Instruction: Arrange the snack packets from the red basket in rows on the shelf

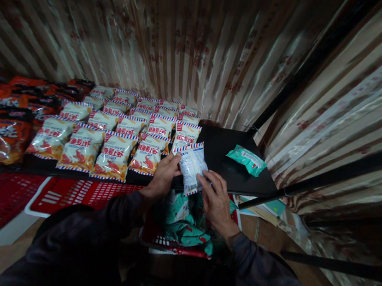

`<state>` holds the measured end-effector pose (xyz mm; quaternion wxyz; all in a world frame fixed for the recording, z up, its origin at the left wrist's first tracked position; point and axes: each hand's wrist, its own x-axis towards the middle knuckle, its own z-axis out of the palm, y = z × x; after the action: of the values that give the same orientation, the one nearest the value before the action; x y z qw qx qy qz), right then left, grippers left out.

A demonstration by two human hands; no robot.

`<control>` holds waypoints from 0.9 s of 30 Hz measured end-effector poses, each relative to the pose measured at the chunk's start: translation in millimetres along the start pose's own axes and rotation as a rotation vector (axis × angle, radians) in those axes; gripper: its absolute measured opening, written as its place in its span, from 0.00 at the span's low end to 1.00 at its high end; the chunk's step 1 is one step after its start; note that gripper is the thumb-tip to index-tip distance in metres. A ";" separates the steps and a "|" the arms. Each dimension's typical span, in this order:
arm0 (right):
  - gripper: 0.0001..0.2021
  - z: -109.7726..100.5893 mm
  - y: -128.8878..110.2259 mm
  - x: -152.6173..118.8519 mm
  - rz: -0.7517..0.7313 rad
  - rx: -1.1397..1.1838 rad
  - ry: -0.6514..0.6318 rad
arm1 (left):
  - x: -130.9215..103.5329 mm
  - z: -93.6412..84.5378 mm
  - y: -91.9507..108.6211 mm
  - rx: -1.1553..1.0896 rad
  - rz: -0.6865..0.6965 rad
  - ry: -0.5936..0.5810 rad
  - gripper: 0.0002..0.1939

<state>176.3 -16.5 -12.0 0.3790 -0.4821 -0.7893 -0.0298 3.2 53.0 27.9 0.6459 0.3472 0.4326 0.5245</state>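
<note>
Between my hands is a small snack bag, its printed white back turned up, tilted at the front edge of the black shelf. My left hand pinches its left side with thumb and fingers. At its right side, my right hand touches the bag with bent fingertips. Rows of matching white and orange snack bags lie front side up on the shelf to the left. Below my hands, a red basket holds several green snack packs.
Orange and black snack bags fill the shelf's far left. One green pack lies alone on the right. More red baskets stand below. Black metal bars cross the right side, before a striped curtain.
</note>
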 end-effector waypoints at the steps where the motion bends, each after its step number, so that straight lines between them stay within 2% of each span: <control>1: 0.28 0.2 -0.3 -0.1 0.024 0.013 0.001 | -0.5 0.3 1.5 0.000 -0.010 -0.011 0.23; 8: 0.22 -6.9 -9.0 -0.1 0.142 0.146 0.010 | -5.7 4.0 8.7 0.004 -0.008 -0.091 0.22; 14: 0.19 -10.3 -11.1 0.6 0.314 0.336 0.094 | -12.5 6.0 5.6 0.012 0.019 -0.203 0.22; 20: 0.24 -9.5 -9.0 -1.0 0.362 0.478 0.052 | -17.1 8.0 6.6 0.060 0.060 -0.247 0.23; 27: 0.33 -9.5 -10.2 -2.2 0.454 0.556 0.060 | -19.9 7.3 6.5 0.130 0.099 -0.274 0.21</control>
<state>174.3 -27.5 -3.4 0.5157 -0.5226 -0.6286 0.2567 6.0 34.9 40.4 0.6485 0.4775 0.3558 0.4741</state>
